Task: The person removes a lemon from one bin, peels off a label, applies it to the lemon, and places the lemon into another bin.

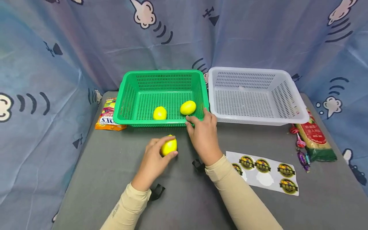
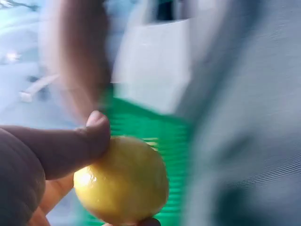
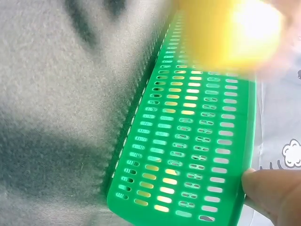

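Observation:
My left hand [image 1: 162, 150] holds a yellow lemon [image 1: 169, 146] just above the grey table, in front of the green basket [image 1: 164, 74]. In the blurred left wrist view my thumb [image 2: 94, 134] presses on top of that lemon [image 2: 123, 181]. Two more lemons [image 1: 159, 113] [image 1: 188, 107] lie inside the green basket. My right hand [image 1: 198, 117] grips the basket's front right rim, thumb on the front edge. The right wrist view shows the basket's slotted wall [image 3: 188, 141], a blurred lemon [image 3: 225, 33] and one fingertip [image 3: 277, 193] at the corner.
A white basket [image 1: 287, 95] with nothing in it stands right of the green one. A sheet of round stickers [image 1: 265, 179] lies at the front right. A snack packet [image 1: 107, 116] is at the left, a rice bag [image 1: 314, 135] and wrapped candies [image 1: 300, 150] at the right. Blue curtains surround the table.

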`<state>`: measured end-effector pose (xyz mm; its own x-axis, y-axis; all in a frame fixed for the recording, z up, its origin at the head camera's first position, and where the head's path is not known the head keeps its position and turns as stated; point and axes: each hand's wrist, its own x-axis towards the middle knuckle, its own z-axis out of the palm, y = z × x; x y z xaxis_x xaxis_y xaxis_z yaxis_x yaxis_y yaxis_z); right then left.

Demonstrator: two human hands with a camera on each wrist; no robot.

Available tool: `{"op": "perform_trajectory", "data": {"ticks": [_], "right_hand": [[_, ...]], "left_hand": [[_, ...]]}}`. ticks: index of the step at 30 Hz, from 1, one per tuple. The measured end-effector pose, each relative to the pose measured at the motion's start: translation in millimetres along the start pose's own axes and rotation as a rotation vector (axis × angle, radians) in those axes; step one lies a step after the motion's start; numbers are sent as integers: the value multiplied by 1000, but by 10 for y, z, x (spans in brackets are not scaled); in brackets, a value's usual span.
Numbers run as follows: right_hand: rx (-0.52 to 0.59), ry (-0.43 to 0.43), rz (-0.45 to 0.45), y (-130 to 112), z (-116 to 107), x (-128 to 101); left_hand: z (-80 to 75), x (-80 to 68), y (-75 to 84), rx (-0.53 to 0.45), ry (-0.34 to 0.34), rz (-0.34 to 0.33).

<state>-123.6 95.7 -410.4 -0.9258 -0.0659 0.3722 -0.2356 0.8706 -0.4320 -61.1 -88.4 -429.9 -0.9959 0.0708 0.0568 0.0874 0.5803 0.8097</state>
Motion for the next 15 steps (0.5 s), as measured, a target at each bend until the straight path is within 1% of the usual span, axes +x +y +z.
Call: {"op": "perform_trajectory", "data": {"ticks": [1, 3, 5, 6, 8, 11, 13, 15], "right_hand": [[-3, -1, 3, 8, -6, -1], [-8, -10, 12, 21, -19, -2], [-9, -37, 23, 31, -38, 3], [-5, -56, 26, 39, -51, 8], [23, -128, 41, 61, -115, 18], [150, -243, 71, 166, -306, -6], [248, -294, 112, 284, -502, -105], [319, -311, 161, 438, -706, -289]], "left_hand": [[114, -38, -72, 12, -12, -14], [280, -75, -183, 28, -19, -20], [362, -84, -238, 72, -5, 5], [376, -81, -249, 97, 7, 22], [374, -77, -249, 148, 22, 50], [358, -82, -226, 213, 16, 70], [361, -103, -216, 240, 18, 81], [371, -140, -197, 262, 50, 121]]}}
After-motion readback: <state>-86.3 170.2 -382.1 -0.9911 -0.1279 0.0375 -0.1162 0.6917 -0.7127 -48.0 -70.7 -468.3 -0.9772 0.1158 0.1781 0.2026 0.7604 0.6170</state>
